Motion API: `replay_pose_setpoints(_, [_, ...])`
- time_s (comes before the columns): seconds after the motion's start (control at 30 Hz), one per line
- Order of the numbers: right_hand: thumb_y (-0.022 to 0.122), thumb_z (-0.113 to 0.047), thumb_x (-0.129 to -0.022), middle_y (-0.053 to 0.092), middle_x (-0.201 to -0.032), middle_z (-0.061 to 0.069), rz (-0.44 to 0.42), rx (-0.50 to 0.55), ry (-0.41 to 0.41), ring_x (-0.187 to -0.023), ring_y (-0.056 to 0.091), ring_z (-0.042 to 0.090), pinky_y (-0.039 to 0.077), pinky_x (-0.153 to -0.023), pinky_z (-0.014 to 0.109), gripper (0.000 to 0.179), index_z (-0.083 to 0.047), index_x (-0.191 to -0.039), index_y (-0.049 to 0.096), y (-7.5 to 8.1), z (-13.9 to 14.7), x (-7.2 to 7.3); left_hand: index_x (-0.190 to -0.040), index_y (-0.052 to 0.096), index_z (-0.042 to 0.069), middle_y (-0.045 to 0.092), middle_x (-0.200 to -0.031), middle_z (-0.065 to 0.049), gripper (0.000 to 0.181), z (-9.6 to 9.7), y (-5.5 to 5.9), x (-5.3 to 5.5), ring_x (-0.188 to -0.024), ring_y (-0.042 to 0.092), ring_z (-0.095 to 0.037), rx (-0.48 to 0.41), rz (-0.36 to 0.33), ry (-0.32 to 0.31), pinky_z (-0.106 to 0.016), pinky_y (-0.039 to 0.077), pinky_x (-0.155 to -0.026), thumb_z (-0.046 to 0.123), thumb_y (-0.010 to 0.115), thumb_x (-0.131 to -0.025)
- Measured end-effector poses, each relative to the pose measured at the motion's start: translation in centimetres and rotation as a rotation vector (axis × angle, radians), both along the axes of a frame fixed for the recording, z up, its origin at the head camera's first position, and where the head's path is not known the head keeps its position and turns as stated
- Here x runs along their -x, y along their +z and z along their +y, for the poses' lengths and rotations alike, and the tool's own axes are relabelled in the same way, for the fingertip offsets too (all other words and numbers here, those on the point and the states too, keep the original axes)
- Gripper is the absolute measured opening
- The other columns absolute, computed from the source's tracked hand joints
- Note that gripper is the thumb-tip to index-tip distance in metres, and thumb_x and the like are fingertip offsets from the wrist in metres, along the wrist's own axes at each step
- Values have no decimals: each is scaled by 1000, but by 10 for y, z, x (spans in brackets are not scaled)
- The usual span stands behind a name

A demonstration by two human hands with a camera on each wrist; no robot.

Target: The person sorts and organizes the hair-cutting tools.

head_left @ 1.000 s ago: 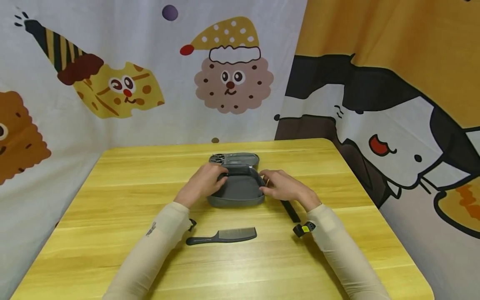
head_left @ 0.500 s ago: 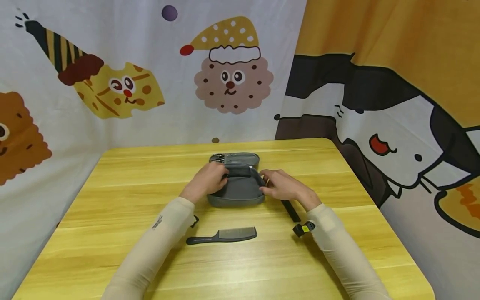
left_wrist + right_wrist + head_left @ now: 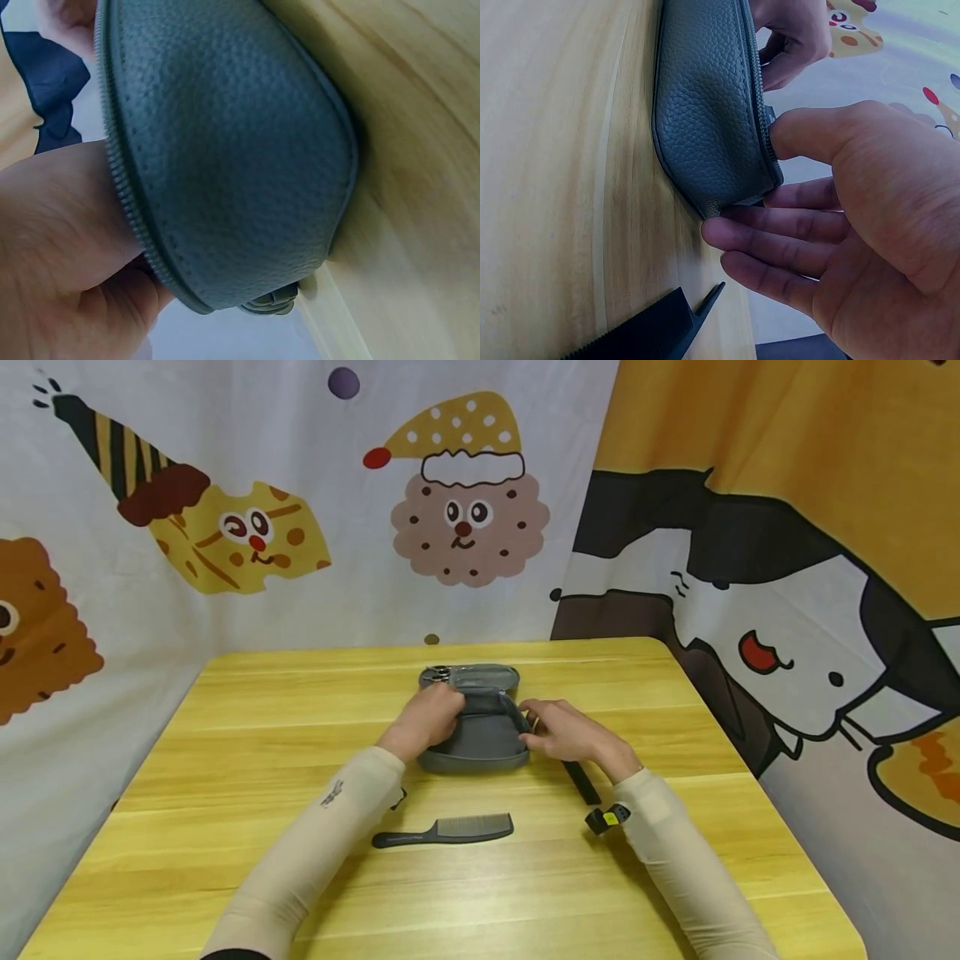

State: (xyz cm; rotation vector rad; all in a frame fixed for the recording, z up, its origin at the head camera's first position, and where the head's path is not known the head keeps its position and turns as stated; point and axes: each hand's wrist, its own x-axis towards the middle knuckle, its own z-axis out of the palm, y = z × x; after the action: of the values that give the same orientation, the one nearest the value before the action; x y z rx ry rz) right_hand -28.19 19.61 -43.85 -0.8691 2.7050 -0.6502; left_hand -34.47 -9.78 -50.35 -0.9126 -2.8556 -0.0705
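Note:
A grey zip case [image 3: 487, 739] lies unzipped on the table, its lid [image 3: 486, 677] folded back with metal tools [image 3: 437, 674] in it. My right hand [image 3: 562, 727] pinches the case's right wall, thumb inside the zipped rim and fingers outside, as the right wrist view shows. Over the left rim reaches my left hand [image 3: 431, 718], its fingers curled down inside; the wall hides in the left wrist view whether they hold something. Nearer to me is a dark handled comb [image 3: 442, 831]. By my right wrist lies a black comb with a thin tail [image 3: 645, 330], partly hidden in the head view.
The yellow wood-patterned table [image 3: 247, 760] ends at a cartoon-print curtain [image 3: 480, 527] behind and on both sides. Each wrist wears a strapped device, such as the black and yellow one [image 3: 607, 817] on the right.
My left hand has moved to the right and further over the case, its fingers now lower inside the left side. The right hand and both combs stay where they were.

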Motion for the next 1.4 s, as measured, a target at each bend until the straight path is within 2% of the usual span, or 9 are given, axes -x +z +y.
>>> replay_pose_setpoints(0.13, [72, -28, -112, 78, -129, 13, -6, 1, -11, -99, 76, 17, 66, -88, 42, 56, -3, -159, 59, -2, 0, 0, -97, 85, 11, 83, -96, -11, 10, 7, 12, -12, -92, 79, -33, 41, 8, 7, -64, 65, -77, 2, 81, -98])
replay_pose_setpoints(0.37, [71, -28, -113, 78, -129, 14, -20, 4, -14, -98, 76, 16, 66, -87, 43, 55, -2, -159, 58, -4, 1, -2, -110, 85, 4, 82, -110, -19, 10, 18, 56, -49, -104, 79, -38, 90, -83, 60, -56, 69, -92, 2, 77, -105])
replay_pose_setpoints(0.6, [71, -29, -113, 78, -128, 13, -20, 11, -8, -97, 76, 16, 66, -87, 43, 55, -2, -159, 58, -6, 1, 1, -112, 86, 8, 82, -111, -16, 11, 20, 59, -57, -107, 78, -35, 150, -53, 81, -51, 70, -94, 5, 76, -107])
replay_pose_setpoints(0.9, [71, -29, -113, 77, -129, 14, -32, 8, -13, -100, 76, 17, 67, -89, 44, 55, -3, -160, 57, -4, 0, 0, -107, 87, 8, 82, -107, -15, 15, 16, 51, -52, -105, 77, -36, 112, -29, 48, -53, 69, -95, 4, 72, -108])
replay_pose_setpoints(1.03, [70, -28, -113, 77, -130, 14, -33, 11, -9, -100, 76, 17, 67, -89, 44, 55, -2, -160, 57, -3, -1, -1, -108, 86, 6, 81, -110, -15, 18, 13, 52, -55, -110, 77, -35, 81, -58, 53, -54, 66, -105, 8, 69, -110])
replay_pose_setpoints(1.1, [70, -28, -113, 77, -130, 15, -33, 14, -6, -101, 76, 17, 67, -89, 43, 55, -2, -160, 57, -3, 0, 0, -115, 84, 5, 81, -116, -16, 17, 11, 53, -57, -115, 76, -36, 55, -73, 55, -55, 66, -106, 14, 71, -110])
replay_pose_setpoints(1.13, [70, -28, -113, 77, -130, 14, -34, 14, -7, -100, 76, 17, 66, -88, 43, 55, -2, -160, 57, -3, 0, 0, -123, 82, 2, 80, -123, -19, 21, 12, 62, -62, -120, 75, -39, 52, -110, 65, -55, 64, -110, 16, 72, -111])
replay_pose_setpoints(1.27, [71, -28, -113, 77, -128, 13, -34, 14, -13, -98, 75, 16, 66, -87, 42, 54, -4, -160, 58, -3, -1, 1, -149, 69, 2, 74, -141, -22, 45, 7, 65, -66, -132, 71, -42, 7, -122, 39, -55, 64, -109, 25, 75, -111])
replay_pose_setpoints(1.4, [71, -28, -113, 77, -127, 12, -31, 12, -14, -97, 75, 16, 66, -87, 42, 53, -5, -159, 59, -4, 0, 1, -157, 63, 3, 72, -148, -22, 54, 1, 67, -69, -136, 70, -41, -44, -108, 7, -55, 63, -112, 28, 75, -111])
